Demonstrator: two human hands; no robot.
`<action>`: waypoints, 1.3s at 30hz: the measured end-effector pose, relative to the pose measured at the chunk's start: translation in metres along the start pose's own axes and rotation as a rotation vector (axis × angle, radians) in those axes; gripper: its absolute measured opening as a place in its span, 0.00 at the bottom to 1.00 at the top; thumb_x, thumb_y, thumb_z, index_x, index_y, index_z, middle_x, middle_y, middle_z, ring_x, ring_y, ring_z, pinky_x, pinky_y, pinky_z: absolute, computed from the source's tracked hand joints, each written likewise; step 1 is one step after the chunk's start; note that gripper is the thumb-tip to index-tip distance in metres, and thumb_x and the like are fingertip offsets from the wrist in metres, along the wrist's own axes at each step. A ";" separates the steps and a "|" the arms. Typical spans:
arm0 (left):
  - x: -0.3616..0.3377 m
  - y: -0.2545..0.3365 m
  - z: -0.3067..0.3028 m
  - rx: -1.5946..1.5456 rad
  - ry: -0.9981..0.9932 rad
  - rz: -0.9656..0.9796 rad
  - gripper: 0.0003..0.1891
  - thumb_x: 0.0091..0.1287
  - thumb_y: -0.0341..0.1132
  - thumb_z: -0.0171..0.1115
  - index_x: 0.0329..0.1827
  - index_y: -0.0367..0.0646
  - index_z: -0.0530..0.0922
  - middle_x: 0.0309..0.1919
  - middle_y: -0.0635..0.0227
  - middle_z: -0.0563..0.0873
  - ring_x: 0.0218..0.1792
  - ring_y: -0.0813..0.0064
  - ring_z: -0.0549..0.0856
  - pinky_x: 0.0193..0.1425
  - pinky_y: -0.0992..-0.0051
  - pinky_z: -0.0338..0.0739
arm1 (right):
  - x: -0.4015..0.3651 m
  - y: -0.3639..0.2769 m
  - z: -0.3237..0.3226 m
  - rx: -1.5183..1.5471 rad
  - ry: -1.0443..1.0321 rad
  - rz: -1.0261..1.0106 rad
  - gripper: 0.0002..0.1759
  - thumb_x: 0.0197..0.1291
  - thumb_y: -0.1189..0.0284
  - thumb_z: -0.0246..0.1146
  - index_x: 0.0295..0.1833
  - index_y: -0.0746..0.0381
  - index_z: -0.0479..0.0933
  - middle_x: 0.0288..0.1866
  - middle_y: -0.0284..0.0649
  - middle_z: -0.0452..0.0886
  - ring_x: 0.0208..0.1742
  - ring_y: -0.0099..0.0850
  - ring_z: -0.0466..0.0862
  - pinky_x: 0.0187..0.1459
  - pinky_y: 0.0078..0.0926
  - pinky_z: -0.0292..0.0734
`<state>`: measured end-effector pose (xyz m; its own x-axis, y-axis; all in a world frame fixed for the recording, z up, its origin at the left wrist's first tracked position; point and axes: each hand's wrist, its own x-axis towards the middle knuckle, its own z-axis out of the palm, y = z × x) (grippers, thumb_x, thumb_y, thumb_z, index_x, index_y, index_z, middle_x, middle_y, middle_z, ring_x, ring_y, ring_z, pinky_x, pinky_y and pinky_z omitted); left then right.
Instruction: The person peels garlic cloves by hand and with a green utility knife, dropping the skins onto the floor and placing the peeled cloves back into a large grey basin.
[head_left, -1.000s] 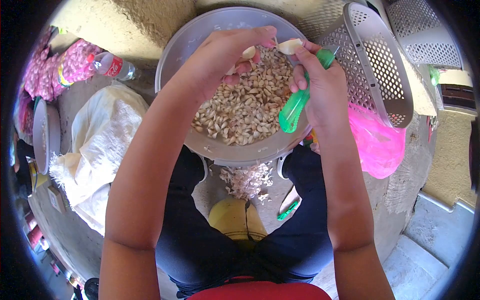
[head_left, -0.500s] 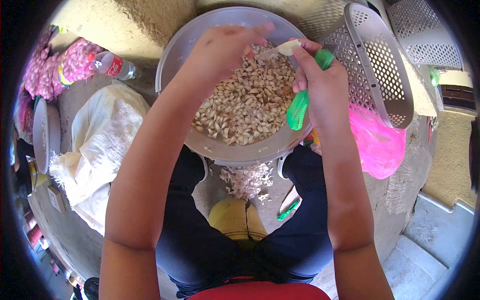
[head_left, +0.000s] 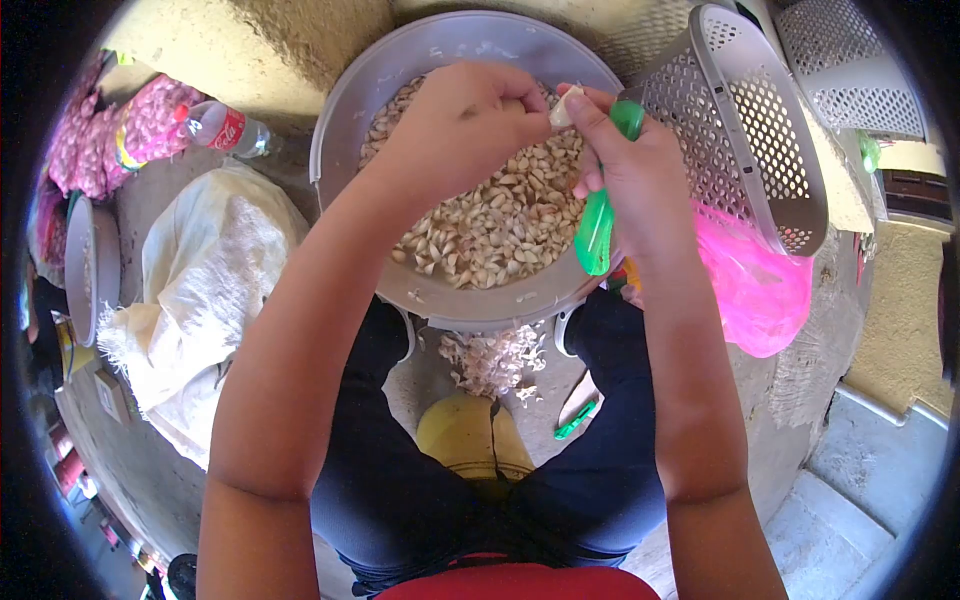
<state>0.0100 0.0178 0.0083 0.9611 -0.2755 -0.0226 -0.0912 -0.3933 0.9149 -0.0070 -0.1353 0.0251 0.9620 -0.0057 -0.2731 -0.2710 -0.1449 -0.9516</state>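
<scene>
A large grey basin [head_left: 340,100] full of garlic cloves [head_left: 500,225] is in front of me. My right hand [head_left: 640,160] is closed around a green-handled knife [head_left: 596,235], and its thumb and fingertips hold a pale garlic clove [head_left: 562,106] above the basin. The knife's blade cannot be made out. To the left, over the cloves, my left hand [head_left: 465,125] is closed in a pinch, its fingertips touching the near side of that same clove.
Grey perforated baskets [head_left: 745,130] stand at the right above a pink plastic bag [head_left: 755,290]. Garlic skins [head_left: 492,358] and another green-handled knife [head_left: 575,420] lie on the floor. A white sack [head_left: 215,260], cola bottle [head_left: 225,130] and pink net bags [head_left: 150,115] are left.
My left hand has moved from open, blurred fingers above the cloves to a pinch at the clove. The clove in my right hand has shifted slightly left and is tilted more upright.
</scene>
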 end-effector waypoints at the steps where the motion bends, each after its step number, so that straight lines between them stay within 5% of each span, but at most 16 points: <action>1: -0.002 0.002 0.001 0.008 -0.007 0.023 0.08 0.52 0.34 0.60 0.28 0.37 0.78 0.23 0.73 0.78 0.27 0.84 0.74 0.30 0.82 0.67 | 0.001 0.003 0.001 -0.035 0.012 -0.018 0.16 0.55 0.65 0.61 0.43 0.67 0.76 0.17 0.30 0.69 0.16 0.17 0.67 0.18 0.16 0.65; 6: -0.001 -0.004 0.007 0.057 0.028 0.143 0.08 0.50 0.32 0.59 0.28 0.34 0.77 0.20 0.70 0.76 0.26 0.84 0.73 0.31 0.81 0.67 | 0.004 0.012 0.003 -0.076 0.023 -0.037 0.17 0.53 0.63 0.61 0.41 0.67 0.77 0.21 0.36 0.76 0.17 0.20 0.74 0.17 0.18 0.70; 12: -0.003 0.001 0.005 0.066 0.054 0.040 0.10 0.49 0.34 0.59 0.27 0.34 0.76 0.18 0.70 0.74 0.24 0.84 0.72 0.30 0.81 0.67 | 0.001 0.008 0.004 -0.007 -0.074 -0.041 0.14 0.58 0.68 0.58 0.45 0.66 0.75 0.15 0.26 0.65 0.15 0.14 0.64 0.19 0.15 0.64; 15: -0.002 0.002 0.005 0.064 0.098 -0.007 0.10 0.50 0.35 0.59 0.27 0.35 0.77 0.18 0.71 0.74 0.24 0.84 0.72 0.28 0.82 0.66 | 0.005 0.013 0.001 -0.009 -0.123 -0.080 0.12 0.57 0.68 0.56 0.42 0.65 0.77 0.20 0.34 0.75 0.16 0.19 0.72 0.18 0.19 0.71; 21: 0.000 -0.001 0.001 -0.012 0.136 -0.099 0.09 0.52 0.37 0.58 0.25 0.40 0.77 0.16 0.76 0.72 0.22 0.86 0.69 0.26 0.82 0.63 | 0.004 0.010 -0.001 -0.084 -0.168 -0.115 0.13 0.58 0.68 0.54 0.44 0.66 0.76 0.25 0.34 0.78 0.16 0.20 0.72 0.19 0.19 0.71; 30: 0.008 -0.017 -0.007 -0.014 0.139 -0.065 0.10 0.54 0.38 0.57 0.27 0.38 0.76 0.19 0.77 0.73 0.25 0.86 0.70 0.30 0.83 0.63 | 0.004 0.004 -0.004 0.223 -0.189 0.019 0.15 0.57 0.70 0.54 0.48 0.65 0.72 0.37 0.37 0.80 0.17 0.16 0.65 0.21 0.16 0.68; 39: 0.006 -0.010 -0.011 -0.207 0.196 -0.191 0.08 0.55 0.38 0.57 0.29 0.42 0.77 0.18 0.78 0.71 0.19 0.88 0.66 0.21 0.85 0.57 | 0.006 0.009 -0.009 0.226 -0.239 0.049 0.13 0.55 0.73 0.57 0.46 0.65 0.72 0.27 0.32 0.76 0.17 0.16 0.65 0.20 0.16 0.66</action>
<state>0.0196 0.0299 0.0035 0.9893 -0.0324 -0.1420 0.1309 -0.2298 0.9644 -0.0034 -0.1460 0.0162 0.9195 0.2286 -0.3197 -0.3436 0.0727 -0.9363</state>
